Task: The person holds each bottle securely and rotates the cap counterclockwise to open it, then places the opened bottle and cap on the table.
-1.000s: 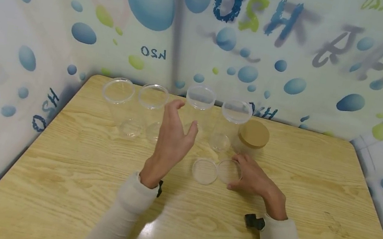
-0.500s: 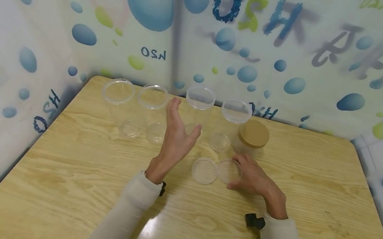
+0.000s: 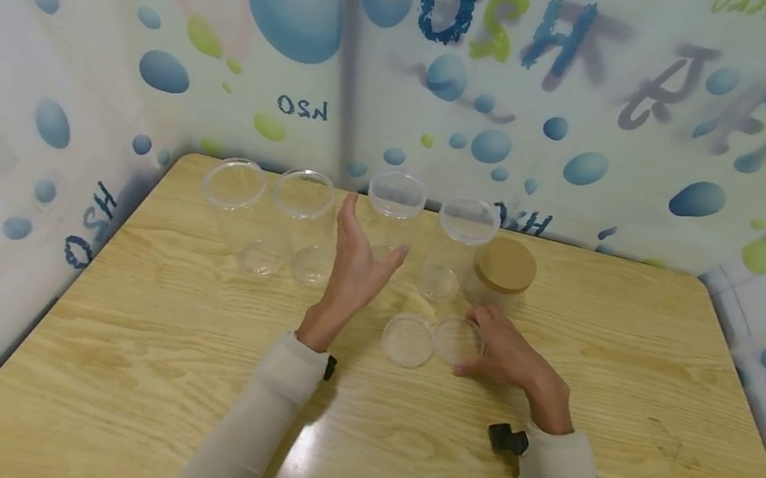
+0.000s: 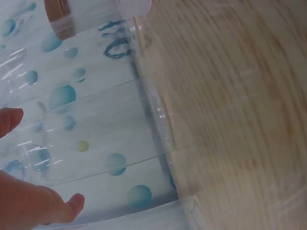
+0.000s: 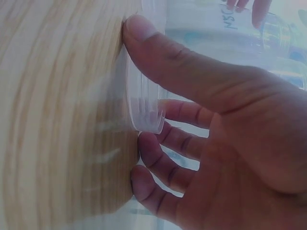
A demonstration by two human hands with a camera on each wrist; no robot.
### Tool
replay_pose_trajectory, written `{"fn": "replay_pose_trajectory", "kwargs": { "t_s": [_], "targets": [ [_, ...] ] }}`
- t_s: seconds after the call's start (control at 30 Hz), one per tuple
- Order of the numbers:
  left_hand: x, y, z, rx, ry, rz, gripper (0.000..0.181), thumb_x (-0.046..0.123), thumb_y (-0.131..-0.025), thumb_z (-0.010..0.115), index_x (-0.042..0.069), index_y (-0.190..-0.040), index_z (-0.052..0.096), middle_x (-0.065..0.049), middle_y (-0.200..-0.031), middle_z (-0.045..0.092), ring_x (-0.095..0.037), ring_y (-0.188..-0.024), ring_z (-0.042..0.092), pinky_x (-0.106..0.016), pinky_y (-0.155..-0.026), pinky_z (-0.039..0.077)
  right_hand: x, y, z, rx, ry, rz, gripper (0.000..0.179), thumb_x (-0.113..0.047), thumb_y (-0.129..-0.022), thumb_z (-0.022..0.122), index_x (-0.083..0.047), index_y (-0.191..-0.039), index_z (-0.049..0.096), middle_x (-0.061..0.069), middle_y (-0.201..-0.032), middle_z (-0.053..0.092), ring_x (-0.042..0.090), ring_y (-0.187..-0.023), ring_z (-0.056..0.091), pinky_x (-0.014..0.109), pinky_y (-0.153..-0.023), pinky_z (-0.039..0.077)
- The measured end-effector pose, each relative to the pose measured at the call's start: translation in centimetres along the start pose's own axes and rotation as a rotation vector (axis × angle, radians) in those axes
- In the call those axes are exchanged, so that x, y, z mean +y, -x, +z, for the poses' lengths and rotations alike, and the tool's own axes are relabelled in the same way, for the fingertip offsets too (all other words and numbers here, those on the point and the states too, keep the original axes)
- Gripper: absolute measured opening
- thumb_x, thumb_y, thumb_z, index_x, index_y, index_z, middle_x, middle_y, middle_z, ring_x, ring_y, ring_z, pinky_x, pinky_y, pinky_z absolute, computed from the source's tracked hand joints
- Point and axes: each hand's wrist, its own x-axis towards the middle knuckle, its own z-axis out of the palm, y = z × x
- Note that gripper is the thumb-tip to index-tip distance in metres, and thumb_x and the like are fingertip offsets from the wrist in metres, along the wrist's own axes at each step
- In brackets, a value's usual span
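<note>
Several tall clear jars stand in a row at the back of the table. My left hand (image 3: 356, 273) is by the third jar from the left (image 3: 397, 199), thumb and fingers spread apart. In the left wrist view, that hand's fingers show in front of a clear jar (image 4: 105, 129), with nothing gripped. My right hand (image 3: 504, 351) holds the rim of a clear round lid (image 3: 457, 342) on the table, thumb at the near side. In the right wrist view its fingers curl about the lid's ridged edge (image 5: 144, 103). A second clear round lid (image 3: 408, 341) lies just left of it.
A shorter jar with a brown lid (image 3: 504, 266) stands at the right end of the row. The wooden table (image 3: 141, 368) meets a patterned wall sheet (image 3: 496, 106) behind the jars.
My left hand has moved slightly right, from in front of the second jar toward the third. My right hand stays at the lid.
</note>
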Motion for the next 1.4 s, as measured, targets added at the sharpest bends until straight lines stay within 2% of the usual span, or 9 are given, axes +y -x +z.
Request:
{"fn": "replay_pose_trajectory", "kwargs": {
  "t_s": [0.23,0.37,0.5,0.7,0.9,1.13,1.4],
  "targets": [
    [-0.7,-0.2,0.2,-0.008,0.022,-0.099,0.109,0.023,-0.080,0.083,0.002,-0.156,0.007,-0.023,-0.160,0.018,-0.041,-0.146,0.024,-0.054,-0.116,0.025,0.0,-0.2,0.3,-0.007,-0.010,0.011,0.074,-0.021,-0.073,0.089,0.010,-0.126,0.047,0.026,-0.123,0.049,0.040,-0.113,0.049,0.055,-0.098,0.041],
    [-1.0,-0.4,0.2,-0.004,0.025,-0.121,0.109,0.025,-0.079,0.084,0.003,-0.156,0.009,-0.022,-0.160,0.021,-0.038,-0.147,0.025,-0.052,-0.117,0.025,-0.1,-0.4,0.4,-0.024,-0.016,0.017,0.075,-0.021,-0.074,0.089,0.010,-0.126,0.046,0.026,-0.122,0.049,0.039,-0.112,0.049,0.054,-0.098,0.040],
    [-1.2,-0.9,0.0,-0.010,0.027,-0.102,0.106,0.026,-0.080,0.084,0.006,-0.156,0.013,-0.019,-0.160,0.025,-0.034,-0.147,0.027,-0.050,-0.118,0.026,-0.2,-0.4,0.5,-0.038,-0.018,0.029,0.075,-0.021,-0.075,0.087,0.010,-0.129,0.045,0.026,-0.125,0.047,0.040,-0.114,0.048,0.055,-0.100,0.040],
    [-1.2,-1.4,-0.1,-0.020,0.026,-0.095,0.101,0.025,-0.079,0.085,0.011,-0.154,0.019,-0.017,-0.153,0.039,-0.033,-0.141,0.039,-0.053,-0.113,0.032,-0.4,-0.3,0.4,-0.061,-0.025,0.052,0.077,-0.022,-0.078,0.086,0.010,-0.133,0.043,0.027,-0.131,0.045,0.042,-0.120,0.046,0.056,-0.103,0.038],
    [-0.8,-1.4,-0.2,-0.044,0.040,-0.071,0.090,0.021,-0.078,0.086,0.005,-0.148,0.033,-0.014,-0.144,0.050,-0.029,-0.138,0.043,-0.047,-0.114,0.033,-0.2,-0.4,0.3,-0.052,-0.012,0.044,0.076,-0.021,-0.077,0.086,0.010,-0.133,0.043,0.028,-0.130,0.045,0.041,-0.119,0.045,0.056,-0.103,0.038],
    [0.3,-0.4,-0.9,-0.054,0.047,-0.082,0.091,0.019,-0.078,0.085,0.003,-0.148,0.029,-0.017,-0.143,0.049,-0.031,-0.134,0.045,-0.048,-0.111,0.035,-0.2,-0.3,0.1,-0.044,-0.016,0.044,0.075,-0.020,-0.077,0.086,0.010,-0.132,0.043,0.027,-0.129,0.046,0.041,-0.118,0.046,0.056,-0.102,0.038],
    [1.4,0.6,-1.8,-0.138,0.055,-0.014,0.092,0.017,-0.078,0.085,0.006,-0.147,0.025,-0.019,-0.142,0.047,-0.032,-0.127,0.049,-0.051,-0.106,0.039,0.0,-0.1,0.0,-0.029,-0.017,0.048,0.076,-0.020,-0.078,0.086,0.010,-0.133,0.043,0.029,-0.131,0.045,0.043,-0.121,0.045,0.057,-0.103,0.037]
  ]
}}
